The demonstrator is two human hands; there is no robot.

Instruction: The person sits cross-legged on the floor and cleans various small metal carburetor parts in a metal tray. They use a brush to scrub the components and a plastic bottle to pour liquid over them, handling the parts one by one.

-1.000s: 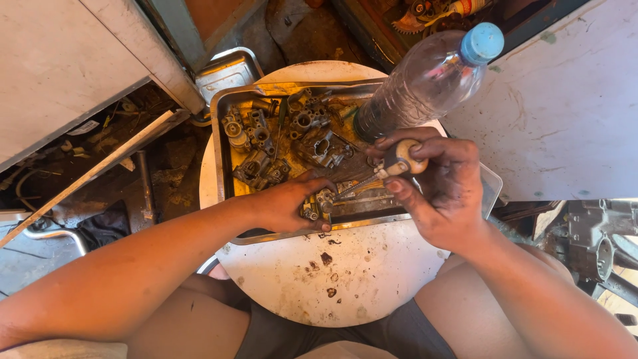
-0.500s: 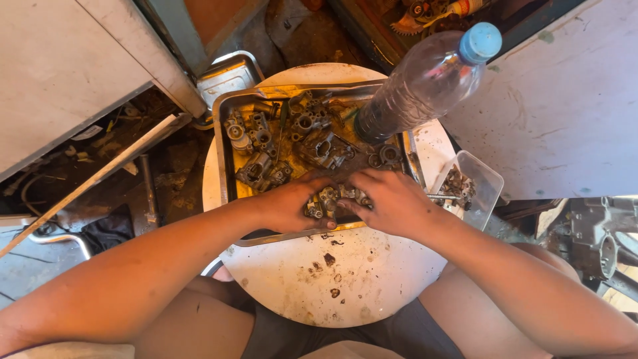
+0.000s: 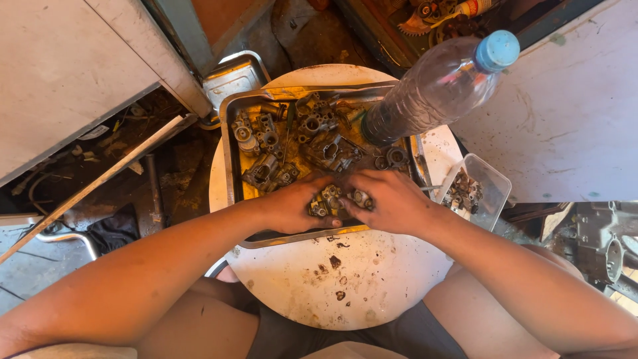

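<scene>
Round white table (image 3: 372,292) bears our metal tray (image 3: 229,159) of unsorted parts; above its near rim, left hand (image 3: 292,206) and right hand (image 3: 392,199) together clamp a small carburetor (image 3: 330,201), seemingly mid-job.

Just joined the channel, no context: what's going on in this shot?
A seated person works over a small round white table. Both hands, left hand and right hand, grip a small grimy metal carburetor part at the near edge of a metal tray filled with similar parts. A clear plastic bottle with a blue cap stands in the tray; a small clear plastic container of bits sits to the right.
</scene>
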